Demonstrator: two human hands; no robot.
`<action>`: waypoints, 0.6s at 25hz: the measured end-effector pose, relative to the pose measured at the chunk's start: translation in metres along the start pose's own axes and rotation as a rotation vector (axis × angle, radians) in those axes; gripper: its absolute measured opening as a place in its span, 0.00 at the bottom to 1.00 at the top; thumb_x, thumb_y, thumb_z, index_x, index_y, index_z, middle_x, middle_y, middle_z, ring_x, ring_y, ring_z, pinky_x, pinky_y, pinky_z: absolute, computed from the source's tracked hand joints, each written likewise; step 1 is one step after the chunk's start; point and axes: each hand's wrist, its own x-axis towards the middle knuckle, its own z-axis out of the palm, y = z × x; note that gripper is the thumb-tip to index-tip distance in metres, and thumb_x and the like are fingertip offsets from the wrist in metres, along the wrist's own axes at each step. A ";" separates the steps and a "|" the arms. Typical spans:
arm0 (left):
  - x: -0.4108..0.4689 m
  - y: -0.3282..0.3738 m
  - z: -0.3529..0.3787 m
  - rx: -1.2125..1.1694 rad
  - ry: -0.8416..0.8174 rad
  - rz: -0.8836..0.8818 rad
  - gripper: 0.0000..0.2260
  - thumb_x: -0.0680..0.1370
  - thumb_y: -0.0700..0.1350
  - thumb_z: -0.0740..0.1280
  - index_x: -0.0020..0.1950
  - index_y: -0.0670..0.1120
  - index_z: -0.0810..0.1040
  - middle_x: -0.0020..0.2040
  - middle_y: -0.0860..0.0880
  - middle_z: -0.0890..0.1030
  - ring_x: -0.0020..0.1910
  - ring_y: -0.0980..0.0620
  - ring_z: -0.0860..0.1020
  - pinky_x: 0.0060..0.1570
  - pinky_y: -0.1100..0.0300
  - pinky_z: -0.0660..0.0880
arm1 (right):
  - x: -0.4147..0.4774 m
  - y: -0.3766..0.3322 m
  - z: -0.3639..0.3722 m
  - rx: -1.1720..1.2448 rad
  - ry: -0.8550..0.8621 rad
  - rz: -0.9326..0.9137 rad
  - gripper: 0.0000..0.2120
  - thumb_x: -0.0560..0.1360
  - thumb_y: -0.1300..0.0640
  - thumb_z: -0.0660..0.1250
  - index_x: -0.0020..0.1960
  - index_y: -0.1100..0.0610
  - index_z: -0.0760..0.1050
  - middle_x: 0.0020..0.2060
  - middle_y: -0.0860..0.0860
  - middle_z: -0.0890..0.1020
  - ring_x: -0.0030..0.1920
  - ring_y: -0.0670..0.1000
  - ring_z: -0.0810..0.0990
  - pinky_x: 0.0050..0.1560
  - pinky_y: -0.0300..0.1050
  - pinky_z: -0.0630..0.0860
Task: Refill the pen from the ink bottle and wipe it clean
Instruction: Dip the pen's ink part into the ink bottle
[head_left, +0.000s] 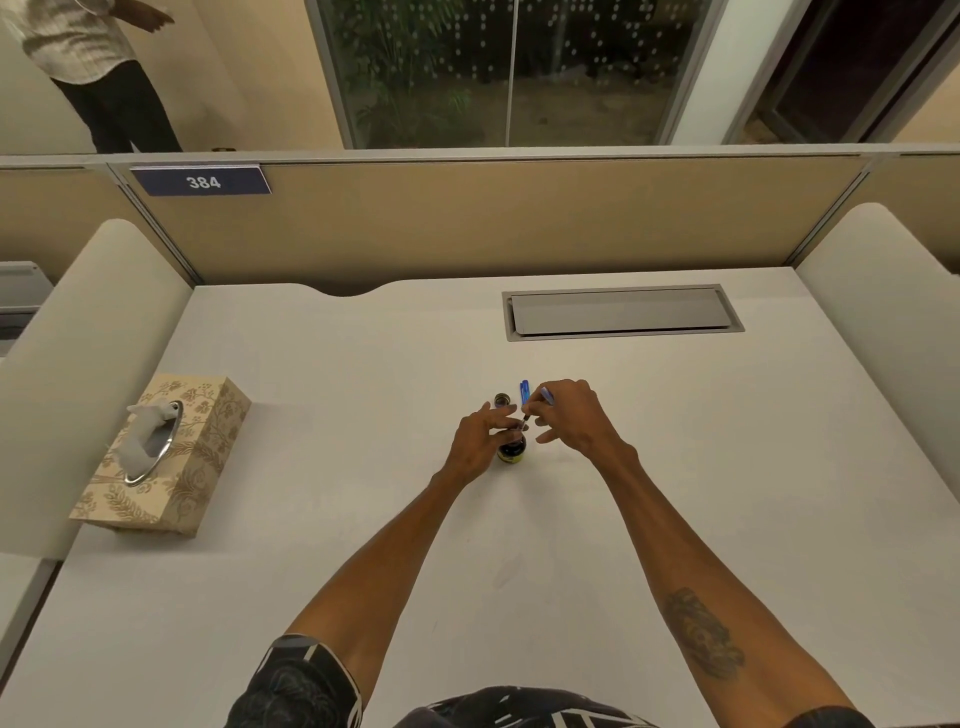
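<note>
Head view, and we're right over the ink bottle (511, 451), mid-desk, its mouth apparently open. Left hand (478, 447) curls beside the bottle with fingers loosely spread; whether it truly grips the glass, I can't tell. Right hand (569, 418) pinches the pen (535, 405), tip angled down at the bottle's mouth. The risk? A nudge from either hand tips the small bottle, ink across the pale desk (675, 467); a drip on withdrawal too. The count: one bottle, one pen, one small cap (502, 400) just behind the bottle, one blue piece (524, 391) beside that, one tissue box (166, 457) far to the bottle's left
</note>
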 end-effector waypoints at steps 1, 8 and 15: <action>0.001 -0.002 0.000 -0.003 -0.003 0.003 0.09 0.76 0.42 0.72 0.55 0.46 0.86 0.69 0.46 0.78 0.78 0.43 0.61 0.78 0.47 0.55 | 0.000 0.000 0.000 -0.016 0.003 0.010 0.10 0.75 0.56 0.72 0.49 0.64 0.81 0.43 0.59 0.86 0.42 0.57 0.86 0.42 0.54 0.85; 0.001 0.002 0.000 0.016 0.002 0.010 0.09 0.78 0.41 0.70 0.57 0.44 0.85 0.70 0.46 0.77 0.79 0.43 0.60 0.78 0.47 0.54 | -0.004 -0.002 -0.006 0.034 -0.043 -0.012 0.10 0.77 0.64 0.69 0.57 0.64 0.79 0.49 0.60 0.83 0.48 0.57 0.85 0.42 0.57 0.84; 0.006 -0.009 0.001 0.011 0.004 0.023 0.08 0.76 0.44 0.72 0.54 0.49 0.86 0.66 0.46 0.80 0.77 0.44 0.64 0.78 0.43 0.54 | -0.003 -0.005 -0.003 0.022 0.007 0.034 0.10 0.74 0.57 0.73 0.50 0.63 0.80 0.44 0.60 0.84 0.42 0.56 0.86 0.34 0.49 0.84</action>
